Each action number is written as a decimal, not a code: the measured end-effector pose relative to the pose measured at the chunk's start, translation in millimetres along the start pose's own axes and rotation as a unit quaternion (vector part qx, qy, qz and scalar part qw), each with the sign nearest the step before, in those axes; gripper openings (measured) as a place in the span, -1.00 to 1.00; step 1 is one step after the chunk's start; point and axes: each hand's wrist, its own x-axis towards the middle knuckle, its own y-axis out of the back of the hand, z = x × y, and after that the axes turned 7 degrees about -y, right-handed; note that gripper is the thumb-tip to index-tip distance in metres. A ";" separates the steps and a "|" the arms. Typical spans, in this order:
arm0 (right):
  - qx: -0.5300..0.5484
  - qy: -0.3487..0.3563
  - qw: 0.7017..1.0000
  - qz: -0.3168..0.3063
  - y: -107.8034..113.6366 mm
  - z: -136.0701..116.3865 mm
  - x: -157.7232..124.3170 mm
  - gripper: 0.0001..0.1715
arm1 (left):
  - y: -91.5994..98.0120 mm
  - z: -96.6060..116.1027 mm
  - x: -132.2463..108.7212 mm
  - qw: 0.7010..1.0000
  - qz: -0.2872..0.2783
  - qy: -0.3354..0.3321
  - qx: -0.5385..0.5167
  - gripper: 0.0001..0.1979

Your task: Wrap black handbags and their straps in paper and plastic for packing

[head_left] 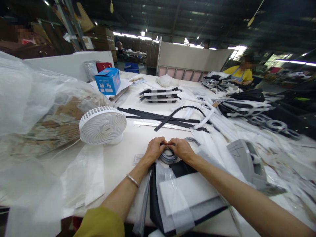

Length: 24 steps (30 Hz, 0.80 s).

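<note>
My left hand [155,147] and my right hand [183,149] meet at the far side of a dark ring [169,160] that looks wrapped in clear plastic. Thumbs and fingers of both are pinched together there, with the fingertips nearly touching. What exactly lies between the tips is too small to make out. Just below the ring, close to my body, lies a black bag [155,200] covered with thin wrapping, a white foam sheet [190,187] and clear tape. A second wrapped ring [193,141] rests behind my right hand.
A white fan [103,126] stands left, beside a large clear plastic sack [49,108]. Black strips [158,118] lie ahead of my hands. On the right are a grey tape dispenser [247,161] and heaped wrapped parts. A co-worker in yellow [243,76] sits beyond.
</note>
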 end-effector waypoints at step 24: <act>0.393 -0.462 0.790 0.097 148.2 202.6 -208.4 -0.65 | -8.5 3.0 2.7 0.996 0.018 0.038 0.078 -0.94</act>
